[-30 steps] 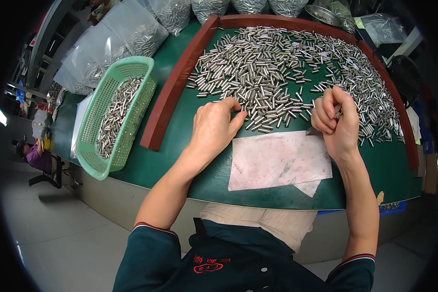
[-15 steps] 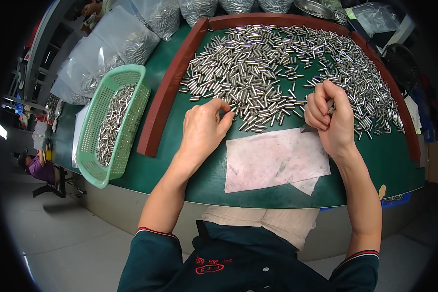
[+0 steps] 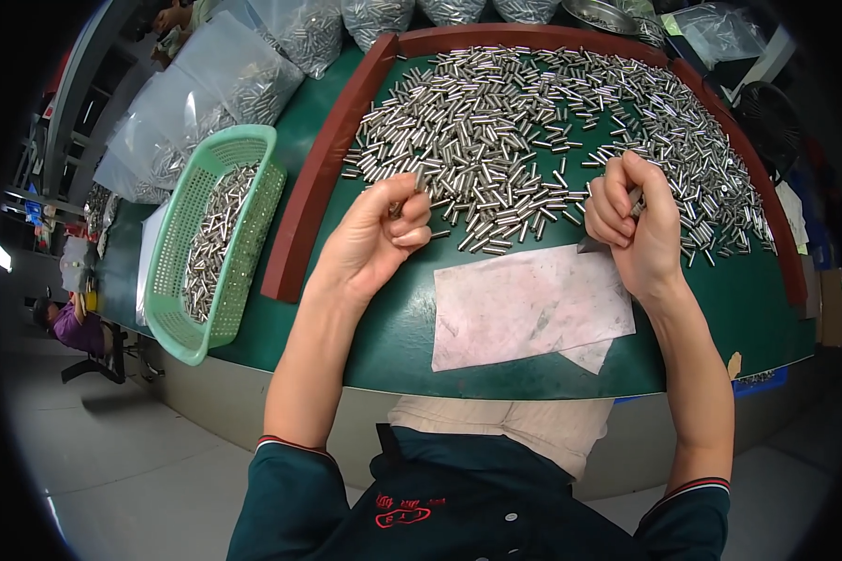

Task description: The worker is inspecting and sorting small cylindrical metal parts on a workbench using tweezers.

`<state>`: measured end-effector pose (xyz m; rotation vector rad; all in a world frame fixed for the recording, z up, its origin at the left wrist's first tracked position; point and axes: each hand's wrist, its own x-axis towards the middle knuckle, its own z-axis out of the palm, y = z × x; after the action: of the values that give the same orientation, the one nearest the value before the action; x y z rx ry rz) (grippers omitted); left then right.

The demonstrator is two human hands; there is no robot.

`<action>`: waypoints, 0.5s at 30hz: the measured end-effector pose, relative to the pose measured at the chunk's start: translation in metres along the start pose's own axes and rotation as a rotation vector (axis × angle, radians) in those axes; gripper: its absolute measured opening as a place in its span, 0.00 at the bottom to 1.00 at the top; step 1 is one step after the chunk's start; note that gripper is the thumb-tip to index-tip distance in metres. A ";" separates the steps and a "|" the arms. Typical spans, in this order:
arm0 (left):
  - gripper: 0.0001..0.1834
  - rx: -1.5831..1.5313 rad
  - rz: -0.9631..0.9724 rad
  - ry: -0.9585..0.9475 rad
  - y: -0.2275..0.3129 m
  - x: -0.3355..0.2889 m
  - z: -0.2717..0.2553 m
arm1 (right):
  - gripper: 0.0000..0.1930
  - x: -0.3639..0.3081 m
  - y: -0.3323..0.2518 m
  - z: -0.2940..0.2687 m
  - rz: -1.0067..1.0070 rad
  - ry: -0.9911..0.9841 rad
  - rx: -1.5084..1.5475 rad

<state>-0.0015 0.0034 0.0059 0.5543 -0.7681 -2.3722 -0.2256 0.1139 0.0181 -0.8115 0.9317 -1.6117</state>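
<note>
A broad spread of small metal pins covers the green table in front of me. My left hand is turned palm up at the near left edge of the spread, with a single metal pin pinched upright between thumb and forefinger. Its other fingers are curled in. Across from it, my right hand is closed in a loose fist over the near right pins. Something greyish shows between its fingers and a dark tip juts out below, but I cannot tell what it is. A stained pale cloth lies between my forearms.
Dark red wooden bars frame the pins on the left, far and right sides. On the left stands a green plastic basket holding more pins. Clear bags of pins line the back left, and a round metal dish sits behind.
My left hand has drawn back slightly from the pins and rolled from knuckles up to palm up, raising a pin in its fingertips. The right hand stays in place.
</note>
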 end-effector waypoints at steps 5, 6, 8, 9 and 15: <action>0.03 0.003 -0.043 0.070 -0.006 -0.001 0.001 | 0.20 -0.001 -0.001 0.000 -0.003 0.001 -0.012; 0.03 0.002 -0.045 0.070 -0.006 -0.001 0.003 | 0.20 -0.001 0.000 0.000 0.001 -0.003 -0.004; 0.02 0.144 -0.063 0.027 -0.007 0.000 0.005 | 0.20 -0.001 0.000 0.000 0.006 -0.003 0.003; 0.03 0.181 -0.068 0.044 -0.007 0.000 0.004 | 0.20 -0.001 0.000 0.000 0.005 -0.005 0.008; 0.07 0.438 -0.044 0.074 -0.009 0.000 0.007 | 0.19 0.000 -0.001 -0.001 -0.003 -0.013 0.007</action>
<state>-0.0083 0.0119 0.0054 0.8376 -1.2633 -2.2114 -0.2268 0.1141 0.0181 -0.8184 0.9157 -1.6098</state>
